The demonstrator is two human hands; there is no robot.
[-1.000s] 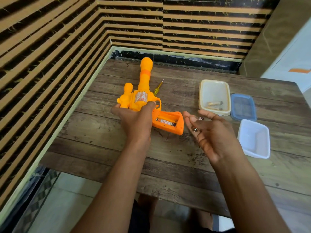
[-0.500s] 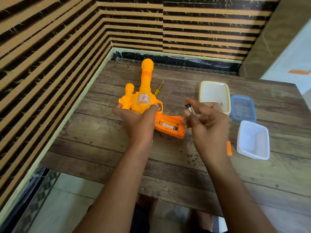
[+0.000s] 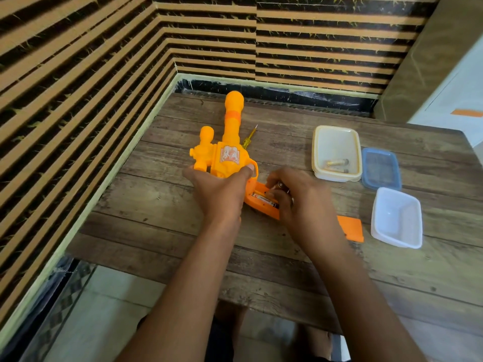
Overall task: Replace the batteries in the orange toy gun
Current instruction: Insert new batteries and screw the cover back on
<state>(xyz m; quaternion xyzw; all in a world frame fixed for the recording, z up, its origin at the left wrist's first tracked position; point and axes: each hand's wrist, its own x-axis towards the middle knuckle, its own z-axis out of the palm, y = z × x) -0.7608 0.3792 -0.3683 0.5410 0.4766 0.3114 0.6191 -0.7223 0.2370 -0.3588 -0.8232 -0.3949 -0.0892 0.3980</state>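
The orange toy gun (image 3: 230,158) rests at frame centre on the surface (image 3: 156,218), battery compartment (image 3: 261,198) open. The left grip (image 3: 219,194) clasps its body; the right grip (image 3: 300,202) pinches a battery (image 3: 281,184) at that compartment.

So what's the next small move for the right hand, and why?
Probably seat the battery that the right hand pinches into the free slot of the open compartment; one cell already lies there, and the left hand steadies the toy gun.
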